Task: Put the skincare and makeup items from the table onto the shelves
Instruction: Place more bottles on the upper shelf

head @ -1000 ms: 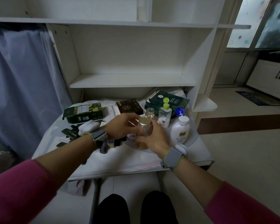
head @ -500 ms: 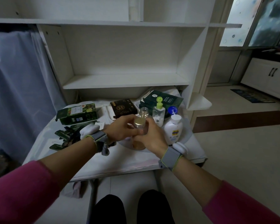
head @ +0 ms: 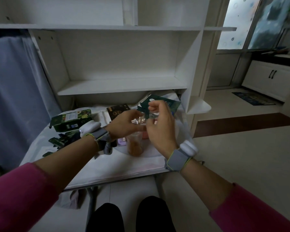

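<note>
Shelves (head: pixel 120 86) behind counter (head: pixel 124 168); items all below, task barely begun. Green box (head: pixel 70 120) at counter's left. Amber bottle (head: pixel 135 145), gripped by both hands half second ago, now stands released on counter. Left hand (head: pixel 124 123) fingers grasping small clear bottle (head: pixel 141 121), lifted, blurred. Right hand (head: pixel 161 131) fingers curled beside it; grasp cannot tell. Clear bottle likely shelved first.

The room is dimly lit, daylight being admitted through the frosted window (head: pixel 233 25) right of the shelf unit (head: pixel 122 84). In front of it, the left hand (head: pixel 124 123), right hand (head: pixel 160 129) and clear bottle (head: pixel 141 121) are smeared by motion blur.
</note>
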### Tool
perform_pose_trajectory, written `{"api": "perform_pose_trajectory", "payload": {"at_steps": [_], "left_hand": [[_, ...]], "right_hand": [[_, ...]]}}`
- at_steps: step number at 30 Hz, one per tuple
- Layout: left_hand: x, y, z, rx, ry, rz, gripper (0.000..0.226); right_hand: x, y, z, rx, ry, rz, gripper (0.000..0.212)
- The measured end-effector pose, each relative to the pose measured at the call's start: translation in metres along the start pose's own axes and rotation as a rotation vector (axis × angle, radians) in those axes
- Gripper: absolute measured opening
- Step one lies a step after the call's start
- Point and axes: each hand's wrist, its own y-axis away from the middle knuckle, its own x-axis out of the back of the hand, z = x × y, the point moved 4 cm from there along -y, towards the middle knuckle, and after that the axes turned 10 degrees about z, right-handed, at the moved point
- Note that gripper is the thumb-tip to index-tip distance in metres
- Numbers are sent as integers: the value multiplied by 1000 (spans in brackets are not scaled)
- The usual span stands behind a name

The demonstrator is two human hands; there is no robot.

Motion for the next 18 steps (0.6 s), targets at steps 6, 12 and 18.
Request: {"api": "perform_pose_trajectory", "payload": {"at_steps": [6, 12, 18], "left_hand": [[-17, -13, 37, -118, -81, 2, 55], [-35, -20, 46, -73, -26, -93, 50], [-42, -23, 46, 8, 181, -109, 50]], "right_hand": [[27, -13, 31, -133, 213, 73, 58], [28, -8, 79, -548, 143, -163, 64], [25, -4, 97, -659, 65, -313, 45]]}}
